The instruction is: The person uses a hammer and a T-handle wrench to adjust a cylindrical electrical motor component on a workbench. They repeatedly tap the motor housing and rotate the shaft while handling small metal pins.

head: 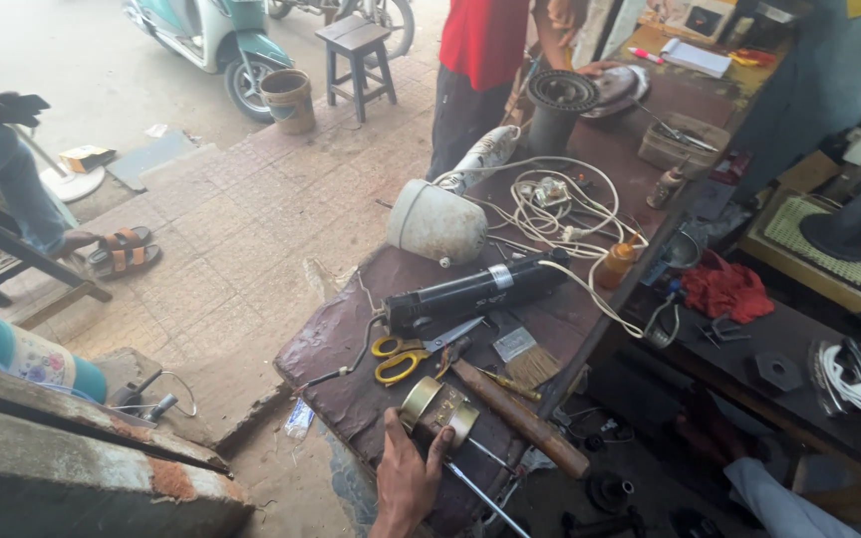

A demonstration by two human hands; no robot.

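I've got my left hand (pixel 406 478) at six o'clock, fingers curled against the brass-coloured round part (pixel 438 408) on the bench's near end, yellow-handled scissors (pixel 416 356) at eleven o'clock untouched, right hand unseen, work looks barely begun.

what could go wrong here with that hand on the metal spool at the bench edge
The spool sits near the workbench corner under one hand, so a nudge could tip it off. The hammer handle overhangs the edge and might get knocked down. The scissors lie open nearby; a reaching hand could catch the blades.
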